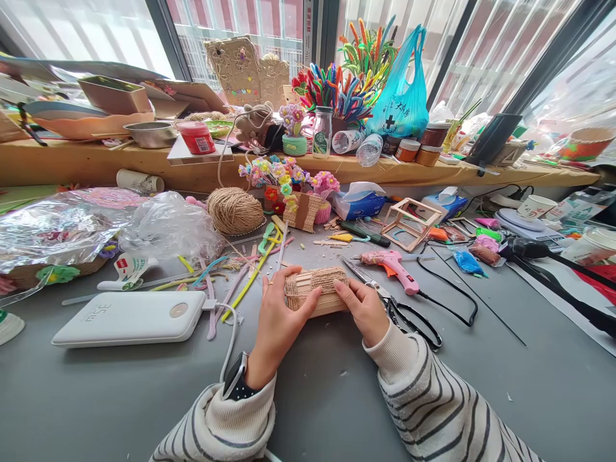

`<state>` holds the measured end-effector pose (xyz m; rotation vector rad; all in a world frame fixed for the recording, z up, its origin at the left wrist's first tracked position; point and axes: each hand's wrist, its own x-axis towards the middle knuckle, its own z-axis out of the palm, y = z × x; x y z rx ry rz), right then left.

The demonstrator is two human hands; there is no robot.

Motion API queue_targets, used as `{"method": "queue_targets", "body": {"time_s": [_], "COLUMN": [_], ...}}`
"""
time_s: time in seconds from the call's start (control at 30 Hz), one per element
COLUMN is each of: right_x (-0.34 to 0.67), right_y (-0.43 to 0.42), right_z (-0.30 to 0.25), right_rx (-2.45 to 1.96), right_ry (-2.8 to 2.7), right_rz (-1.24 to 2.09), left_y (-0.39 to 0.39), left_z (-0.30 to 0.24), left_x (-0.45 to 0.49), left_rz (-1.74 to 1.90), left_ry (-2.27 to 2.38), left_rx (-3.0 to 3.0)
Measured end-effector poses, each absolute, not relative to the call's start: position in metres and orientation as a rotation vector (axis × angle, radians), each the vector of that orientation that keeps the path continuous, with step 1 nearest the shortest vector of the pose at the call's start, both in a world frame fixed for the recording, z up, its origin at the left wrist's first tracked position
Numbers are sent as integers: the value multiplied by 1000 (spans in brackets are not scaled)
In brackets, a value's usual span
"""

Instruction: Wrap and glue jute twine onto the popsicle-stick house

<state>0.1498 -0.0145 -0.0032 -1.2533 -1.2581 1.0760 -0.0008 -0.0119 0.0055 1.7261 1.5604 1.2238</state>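
A: What's being done with that twine-wrapped craft-stick piece (329, 300)?

B: Looks like twine (330, 277) is being pressed into place. The piece is held over the grey tabletop (317, 404), gripped by the left hand (283, 314), right end pinched by the right hand (364, 311).

A: Next move?

B: Snug tension's probably called for; the pink glue gun (395, 266) is parked beside the scissors (412, 326).

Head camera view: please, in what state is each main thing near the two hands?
Stick piece: held by left hand and right hand, partly wrapped in twine
Scissors: lying, blade opening unclear
Glue gun: lying on its side, whether hot unclear
Power bank: lying flat, cable plugged in
Twine ball: wound up
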Motion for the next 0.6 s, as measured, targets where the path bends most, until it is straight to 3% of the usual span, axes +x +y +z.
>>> {"method": "queue_targets", "body": {"time_s": [0.6], "right_x": [150], "right_y": [-15], "right_z": [-4], "right_rx": [-1239], "right_ry": [-1244], "right_rz": [1076], "left_y": [-11], "left_z": [1], "left_x": [-2], "left_rz": [1296], "left_ry": [1572], "left_rx": [1761]}}
